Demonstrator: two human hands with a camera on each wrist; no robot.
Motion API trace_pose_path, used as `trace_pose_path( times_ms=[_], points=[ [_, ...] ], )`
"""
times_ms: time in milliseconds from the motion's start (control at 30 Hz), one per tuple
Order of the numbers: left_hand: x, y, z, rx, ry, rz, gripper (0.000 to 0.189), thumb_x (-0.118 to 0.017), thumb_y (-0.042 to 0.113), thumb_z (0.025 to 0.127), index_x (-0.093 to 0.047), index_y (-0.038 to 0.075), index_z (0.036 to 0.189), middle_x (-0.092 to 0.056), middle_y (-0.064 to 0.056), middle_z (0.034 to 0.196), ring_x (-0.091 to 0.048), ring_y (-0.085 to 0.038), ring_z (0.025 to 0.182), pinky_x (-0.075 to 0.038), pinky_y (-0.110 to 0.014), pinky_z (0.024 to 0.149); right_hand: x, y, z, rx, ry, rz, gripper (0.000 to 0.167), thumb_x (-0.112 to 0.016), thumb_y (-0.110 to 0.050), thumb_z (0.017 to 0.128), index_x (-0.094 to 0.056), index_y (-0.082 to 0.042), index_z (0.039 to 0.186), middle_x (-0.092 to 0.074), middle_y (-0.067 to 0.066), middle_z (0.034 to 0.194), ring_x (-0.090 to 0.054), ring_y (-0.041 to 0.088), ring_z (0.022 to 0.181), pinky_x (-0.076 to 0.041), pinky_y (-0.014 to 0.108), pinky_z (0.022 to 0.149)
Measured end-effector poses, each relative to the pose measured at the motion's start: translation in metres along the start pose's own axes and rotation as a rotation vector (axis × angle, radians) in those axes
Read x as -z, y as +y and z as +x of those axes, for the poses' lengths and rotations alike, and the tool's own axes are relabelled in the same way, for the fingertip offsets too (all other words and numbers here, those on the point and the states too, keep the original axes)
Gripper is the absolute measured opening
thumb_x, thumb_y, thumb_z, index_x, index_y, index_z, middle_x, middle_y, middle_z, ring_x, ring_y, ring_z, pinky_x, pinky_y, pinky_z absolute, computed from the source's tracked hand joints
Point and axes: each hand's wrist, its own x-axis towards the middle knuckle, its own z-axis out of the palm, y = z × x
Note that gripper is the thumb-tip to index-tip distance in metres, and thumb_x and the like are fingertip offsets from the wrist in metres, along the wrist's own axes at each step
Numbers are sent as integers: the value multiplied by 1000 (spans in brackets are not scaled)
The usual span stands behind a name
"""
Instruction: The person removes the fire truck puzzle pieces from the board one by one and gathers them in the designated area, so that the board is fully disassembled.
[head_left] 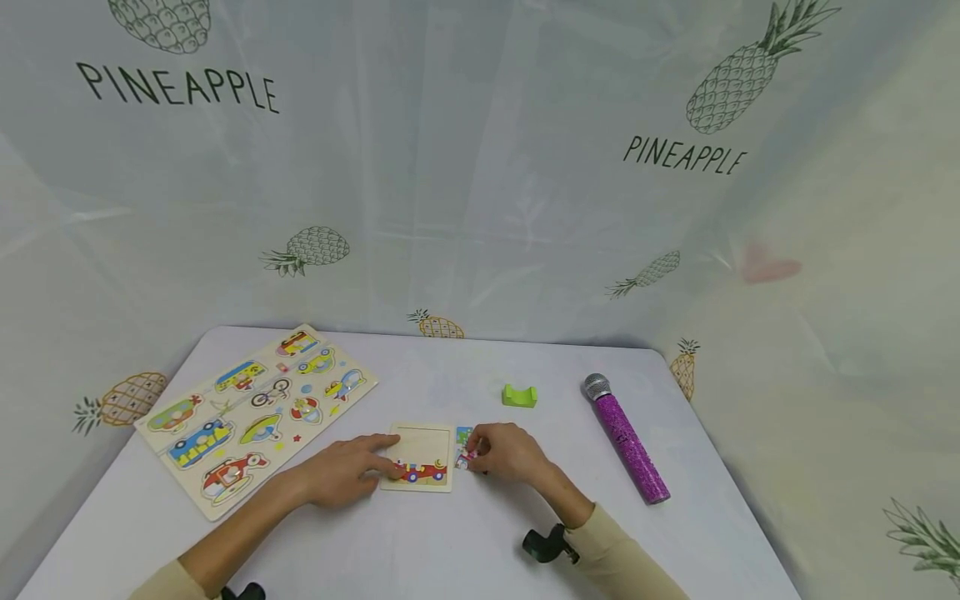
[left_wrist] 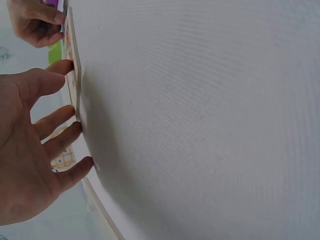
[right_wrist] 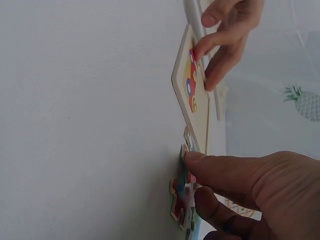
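A small square wooden puzzle tray (head_left: 423,443) lies at the middle of the table, with red vehicle puzzle pieces (head_left: 431,475) along its lower edge. My left hand (head_left: 341,471) has spread fingers, one touching those red pieces and another at the tray's upper left corner. Just right of the tray, my right hand (head_left: 506,452) pinches a colourful puzzle piece between thumb and fingers. More loose puzzle pieces (right_wrist: 180,197) lie bunched under those fingers in the right wrist view, partly hidden by them.
A large wooden vehicle puzzle board (head_left: 288,429) lies slanted at the left of the white table. Behind the right hand sits a green block (head_left: 520,396) with a curved top. A purple glittery microphone (head_left: 630,446) lies at the right. A pineapple-print curtain (head_left: 480,183) hangs behind.
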Motion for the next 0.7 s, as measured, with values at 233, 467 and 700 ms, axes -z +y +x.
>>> trace_pose_path(
  times_ms=[233,467,700],
  points=[
    [-1,-1,0,4,12,-15,34,-63,11,95,-75,31,119,-46,-12,153,-40,-41,141,-35,-66,107,-2,0,1,26,-9,-14,15,-80,-23,86,-72,-20,99,-58,-9,76,-51,8,64,-41,24,56],
    [-1,1,0,-14,38,21,32,-63,12,95,-75,30,119,-48,-12,151,-45,-40,138,-40,-63,105,-2,-4,1,52,27,1,15,-80,-24,86,-73,-19,99,-57,-9,73,-50,7,61,-39,23,53],
    [-2,3,2,-14,53,64,29,-64,13,94,-72,30,117,-51,-11,148,-49,-38,135,-44,-61,101,-11,-15,5,114,1,28,24,-82,-27,85,-76,-18,106,-57,-11,70,-49,4,64,-40,20,57]
  ],
)
